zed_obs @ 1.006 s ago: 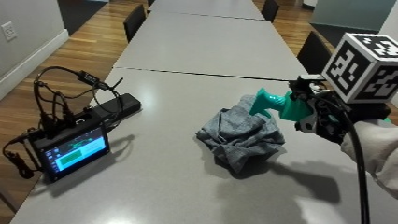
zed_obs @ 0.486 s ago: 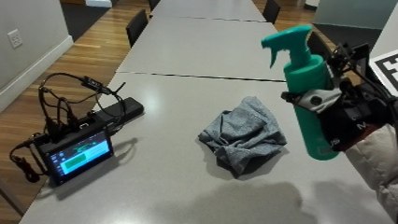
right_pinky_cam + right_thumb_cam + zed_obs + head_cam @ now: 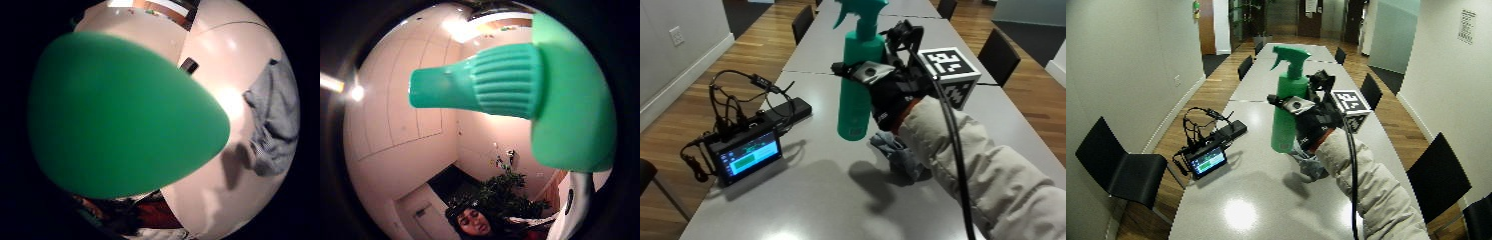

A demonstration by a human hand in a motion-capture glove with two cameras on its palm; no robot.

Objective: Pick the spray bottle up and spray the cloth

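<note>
You lifted the spray bottle [image 3: 859,75] upright, well above the cloth [image 3: 901,156] on the desk [image 3: 806,200] | your grip [image 3: 896,90] stayed closed around its body | nozzle pointed away from cloth; spraying not begun.

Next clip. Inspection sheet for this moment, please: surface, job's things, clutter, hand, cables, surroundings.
Surface: long grey table, glossy, with a seam across it.
Job's things: green spray bottle held upright in the air above the table, nozzle toward the far end; grey cloth crumpled on the table, partly hidden behind the sleeve.
Clutter: small monitor with a lit screen, standing near the table edge.
Hand: gloved right hand grips the bottle's body.
Cables: black leads looped behind the monitor.
Surroundings: black chairs along both sides, wooden floor, white walls; a second table beyond.
</note>
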